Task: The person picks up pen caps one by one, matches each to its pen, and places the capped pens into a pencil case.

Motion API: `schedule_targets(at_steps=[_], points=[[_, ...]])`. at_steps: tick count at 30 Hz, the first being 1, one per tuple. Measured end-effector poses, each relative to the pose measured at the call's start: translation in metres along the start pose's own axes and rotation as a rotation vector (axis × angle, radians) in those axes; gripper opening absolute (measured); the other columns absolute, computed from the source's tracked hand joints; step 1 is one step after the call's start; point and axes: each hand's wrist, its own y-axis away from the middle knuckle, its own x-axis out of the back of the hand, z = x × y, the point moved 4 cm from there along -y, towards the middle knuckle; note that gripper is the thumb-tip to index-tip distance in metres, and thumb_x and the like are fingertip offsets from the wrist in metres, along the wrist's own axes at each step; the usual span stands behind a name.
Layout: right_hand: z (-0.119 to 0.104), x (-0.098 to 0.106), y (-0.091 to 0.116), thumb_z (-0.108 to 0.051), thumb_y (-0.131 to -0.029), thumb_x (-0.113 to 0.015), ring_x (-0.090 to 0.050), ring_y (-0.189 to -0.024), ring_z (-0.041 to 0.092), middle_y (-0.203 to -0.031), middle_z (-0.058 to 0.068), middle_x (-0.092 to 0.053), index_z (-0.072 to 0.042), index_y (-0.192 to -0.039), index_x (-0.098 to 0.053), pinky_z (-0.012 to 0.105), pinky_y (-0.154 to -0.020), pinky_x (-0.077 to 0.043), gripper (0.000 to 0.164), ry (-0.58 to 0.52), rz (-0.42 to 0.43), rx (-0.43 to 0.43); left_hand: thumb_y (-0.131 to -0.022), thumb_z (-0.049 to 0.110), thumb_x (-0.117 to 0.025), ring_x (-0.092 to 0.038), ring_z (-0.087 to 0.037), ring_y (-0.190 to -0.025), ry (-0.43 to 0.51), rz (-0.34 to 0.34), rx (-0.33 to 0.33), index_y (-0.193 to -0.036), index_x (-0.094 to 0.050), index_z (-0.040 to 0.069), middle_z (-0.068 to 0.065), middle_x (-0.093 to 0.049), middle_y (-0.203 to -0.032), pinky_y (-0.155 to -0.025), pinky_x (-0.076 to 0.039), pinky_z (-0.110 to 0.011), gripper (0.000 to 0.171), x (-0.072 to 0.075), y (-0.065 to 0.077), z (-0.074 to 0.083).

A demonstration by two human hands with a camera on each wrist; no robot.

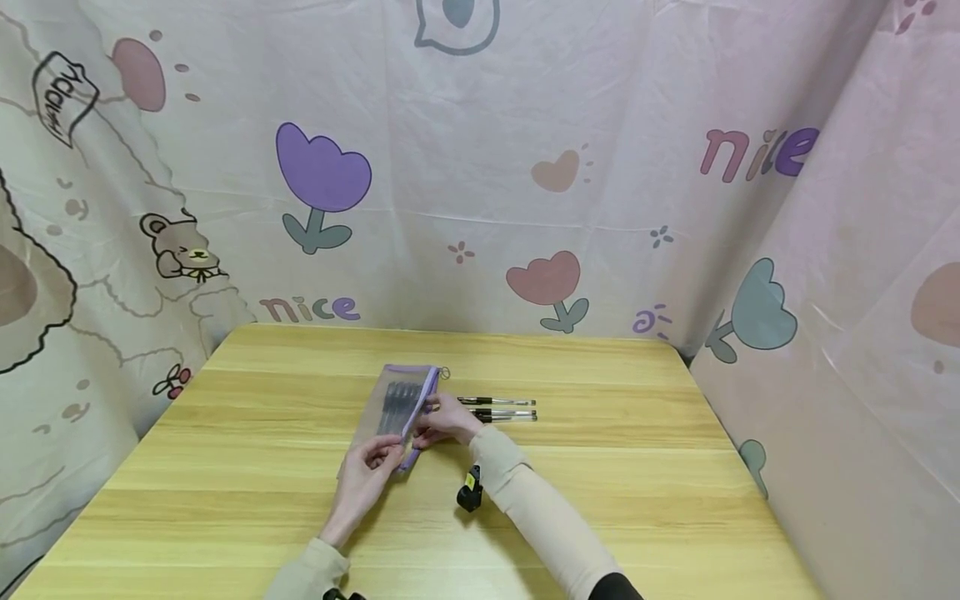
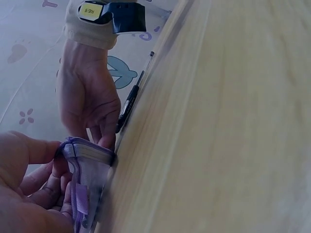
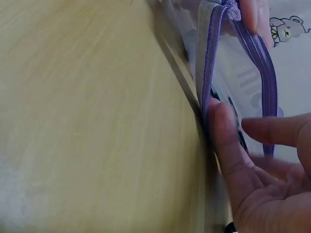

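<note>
A see-through pouch with purple zip edges (image 1: 370, 421) lies on the table, several dark pens (image 1: 401, 407) showing through its side. My left hand (image 1: 363, 475) pinches the near end of its mouth between thumb and fingers. At the mouth, which stands apart in the right wrist view, is my right hand (image 1: 447, 418); its thumb (image 3: 224, 124) reaches in along one purple edge. A gap shows between that thumb and the forefinger, with dark pens behind it. Beyond the right hand, a few black-and-clear pens (image 1: 510, 414) lie on the table.
The wooden table (image 1: 637, 500) runs back to a printed curtain (image 1: 450, 167), which also hangs along both sides. A small black device with a yellow label (image 1: 470, 490) sits at the right wrist. A ring (image 1: 445, 372) hangs at the pouch's far corner.
</note>
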Motion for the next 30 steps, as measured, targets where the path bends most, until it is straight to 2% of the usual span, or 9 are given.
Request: schedule_targets(at_steps=[4,8,11,14,17,21,23,26,30], points=[[0.0,0.0,0.001,0.006,-0.095,-0.054,-0.067,-0.056,0.016,-0.076,0.014,-0.068,0.006,-0.123,-0.06,0.025,-0.059,-0.06,0.028,0.011,-0.033,-0.026,-0.093,0.01,-0.07,-0.057,0.003,-0.072,0.0,-0.002,-0.005,-0.116,-0.069,-0.006,-0.017,-0.074,-0.1,-0.069,-0.049,-0.014,0.027,0.001,-0.001,0.0],[0.001,0.001,0.001,0.006,-0.096,-0.052,-0.068,-0.059,0.017,-0.084,0.022,-0.072,0.005,-0.124,-0.06,0.026,-0.063,-0.061,0.029,0.007,-0.053,-0.037,-0.094,0.01,-0.07,-0.057,0.003,-0.071,0.006,0.0,0.0,-0.115,-0.069,-0.005,-0.016,-0.074,-0.097,-0.068,-0.048,-0.014,0.026,0.002,0.0,0.0],[0.001,0.003,0.004,0.005,-0.097,-0.052,-0.068,-0.061,0.016,-0.093,0.026,-0.072,0.008,-0.128,-0.058,0.027,-0.067,-0.062,0.032,0.007,-0.068,-0.006,-0.093,0.008,-0.069,-0.057,0.003,-0.071,0.017,0.008,-0.006,-0.114,-0.07,-0.005,-0.016,-0.074,-0.095,-0.068,-0.048,-0.014,0.024,0.002,0.0,0.0],[0.002,0.007,0.01,0.004,-0.096,-0.054,-0.067,-0.063,0.014,-0.097,0.026,-0.07,0.012,-0.129,-0.058,0.028,-0.07,-0.062,0.034,0.033,-0.056,0.064,-0.093,0.008,-0.07,-0.058,0.003,-0.071,0.025,0.012,-0.016,-0.113,-0.071,-0.005,-0.016,-0.074,-0.094,-0.068,-0.048,-0.014,0.024,0.002,0.0,0.0],[0.002,0.017,0.022,0.002,-0.094,-0.057,-0.066,-0.065,0.013,-0.098,0.026,-0.07,0.012,-0.127,-0.059,0.028,-0.067,-0.062,0.034,0.155,-0.014,0.168,-0.093,0.008,-0.07,-0.057,0.003,-0.071,0.034,0.015,-0.019,-0.113,-0.071,-0.005,-0.017,-0.074,-0.094,-0.068,-0.048,-0.013,0.024,0.002,0.0,0.0],[0.001,0.039,0.041,-0.002,-0.093,-0.063,-0.067,-0.074,0.014,-0.1,0.024,-0.071,0.01,-0.124,-0.063,0.023,-0.069,-0.058,0.033,0.425,0.035,0.341,-0.093,0.008,-0.07,-0.057,0.004,-0.072,0.029,0.014,-0.019,-0.114,-0.071,-0.005,-0.016,-0.074,-0.095,-0.068,-0.048,-0.013,0.025,0.002,0.0,-0.001],[0.001,0.052,0.051,-0.002,-0.091,-0.065,-0.067,-0.079,0.015,-0.1,0.023,-0.071,0.01,-0.122,-0.064,0.021,-0.072,-0.057,0.033,0.524,0.059,0.401,-0.093,0.008,-0.07,-0.057,0.004,-0.072,0.022,0.014,-0.016,-0.114,-0.071,-0.005,-0.015,-0.074,-0.095,-0.068,-0.048,-0.013,0.025,0.002,-0.001,-0.002],[0.002,0.072,0.063,-0.002,-0.09,-0.068,-0.065,-0.083,0.017,-0.103,0.021,-0.071,0.008,-0.119,-0.065,0.019,-0.073,-0.055,0.031,0.621,0.101,0.434,-0.092,0.008,-0.071,-0.057,0.004,-0.072,0.015,0.019,-0.011,-0.114,-0.071,-0.005,-0.015,-0.074,-0.095,-0.068,-0.048,-0.013,0.026,0.002,-0.001,-0.003],[0.005,0.096,0.072,-0.007,-0.087,-0.074,-0.061,-0.085,0.015,-0.106,0.014,-0.07,0.001,-0.115,-0.069,0.022,-0.075,-0.052,0.029,0.736,0.179,0.416,-0.093,0.008,-0.071,-0.057,0.004,-0.072,0.023,0.014,-0.005,-0.115,-0.07,-0.006,-0.017,-0.074,-0.097,-0.068,-0.048,-0.013,0.026,0.001,-0.001,-0.003]])
